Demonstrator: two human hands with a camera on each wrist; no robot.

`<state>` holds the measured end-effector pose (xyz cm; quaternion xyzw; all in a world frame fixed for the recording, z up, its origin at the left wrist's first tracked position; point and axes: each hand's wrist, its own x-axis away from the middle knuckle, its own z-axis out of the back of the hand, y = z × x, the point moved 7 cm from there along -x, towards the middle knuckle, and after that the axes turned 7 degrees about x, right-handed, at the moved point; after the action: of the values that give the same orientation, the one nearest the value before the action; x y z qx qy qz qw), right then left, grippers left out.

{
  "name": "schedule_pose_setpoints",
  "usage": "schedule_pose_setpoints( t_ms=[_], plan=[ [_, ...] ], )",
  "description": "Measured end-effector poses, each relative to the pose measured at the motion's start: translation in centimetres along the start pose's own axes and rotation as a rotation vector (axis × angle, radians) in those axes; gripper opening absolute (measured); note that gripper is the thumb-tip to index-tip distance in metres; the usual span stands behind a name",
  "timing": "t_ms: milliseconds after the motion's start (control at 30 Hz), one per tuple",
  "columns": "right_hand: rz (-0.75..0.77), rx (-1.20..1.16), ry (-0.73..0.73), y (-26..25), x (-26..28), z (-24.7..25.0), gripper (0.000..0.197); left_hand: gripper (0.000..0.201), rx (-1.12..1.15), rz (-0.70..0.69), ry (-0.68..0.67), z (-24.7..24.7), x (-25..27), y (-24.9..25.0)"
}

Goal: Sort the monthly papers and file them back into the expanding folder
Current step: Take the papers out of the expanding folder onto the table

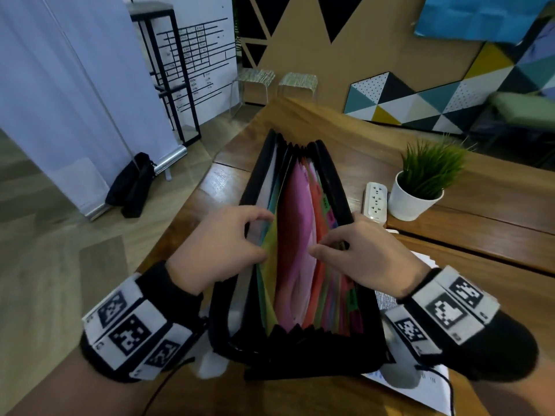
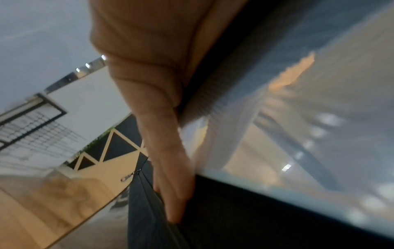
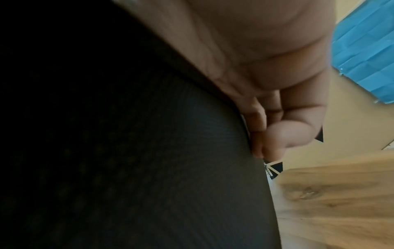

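Observation:
A black expanding folder (image 1: pixel 300 349) stands open on the wooden table (image 1: pixel 480 295), its mouth facing up. Green, pink and orange dividers (image 1: pixel 297 235) fan out inside it. My left hand (image 1: pixel 261 235) grips the left wall and the green dividers, with the thumb on the green sheet. My right hand (image 1: pixel 327 243) grips the right-hand dividers and wall, thumb at the pink pocket. In the left wrist view a finger (image 2: pixel 170 168) lies along the folder's dark side (image 2: pixel 245 215). In the right wrist view curled fingers (image 3: pixel 277 131) press the black mesh wall (image 3: pixel 149 151). White printed papers (image 1: pixel 420 385) lie under the folder's right side.
A potted green plant (image 1: pixel 420 187) and a white power strip (image 1: pixel 375 199) sit just right of the folder. The table's left edge (image 1: pixel 180 211) runs close beside my left hand, with floor and a black bag (image 1: pixel 132 187) beyond.

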<state>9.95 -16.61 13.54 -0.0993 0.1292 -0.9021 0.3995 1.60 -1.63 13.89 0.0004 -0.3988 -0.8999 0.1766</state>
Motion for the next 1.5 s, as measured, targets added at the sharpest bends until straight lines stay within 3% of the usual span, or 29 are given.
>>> schedule_pose_setpoints(
  t_ms=[100,233,367,567,833,933,1100,1200,1400,1500],
  plan=[
    [-0.040,0.063,0.027,0.7,-0.5,-0.5,0.039,0.053,0.106,-0.050,0.033,-0.9,0.1,0.9],
    [-0.070,0.205,0.007,1.3,-1.2,-2.6,0.021,0.041,0.176,-0.056,0.046,-2.5,-0.1,1.0],
    [-0.115,0.174,0.010,2.0,-1.0,-3.8,0.014,0.040,0.225,-0.043,0.052,-3.0,-0.2,0.5],
    [-0.197,-0.191,0.260,4.1,1.1,0.7,0.009,0.048,0.228,-0.040,0.084,-0.9,-0.3,-0.1],
    [-0.363,-0.548,0.508,12.7,7.4,7.2,0.015,0.052,0.162,-0.039,0.084,0.8,-0.6,-0.9],
    [-0.466,-0.742,0.474,17.3,9.9,5.8,0.022,0.051,0.084,-0.032,0.070,1.5,-0.8,-1.4],
    [-0.720,-0.580,0.430,23.7,13.1,-0.6,0.019,0.049,0.214,-0.027,0.108,2.3,-0.6,-1.7],
    [-0.844,-0.414,0.308,25.4,14.1,-5.8,0.018,0.053,0.229,-0.025,0.093,2.8,-0.5,-2.2],
    [-1.020,-0.421,0.088,25.6,14.5,-14.9,0.028,0.048,0.143,0.015,0.080,3.5,-0.7,-3.3],
    [-1.020,-0.322,-0.007,24.5,13.9,-14.9,0.033,0.040,0.071,0.003,0.092,3.5,-0.5,-2.6]
  ],
)
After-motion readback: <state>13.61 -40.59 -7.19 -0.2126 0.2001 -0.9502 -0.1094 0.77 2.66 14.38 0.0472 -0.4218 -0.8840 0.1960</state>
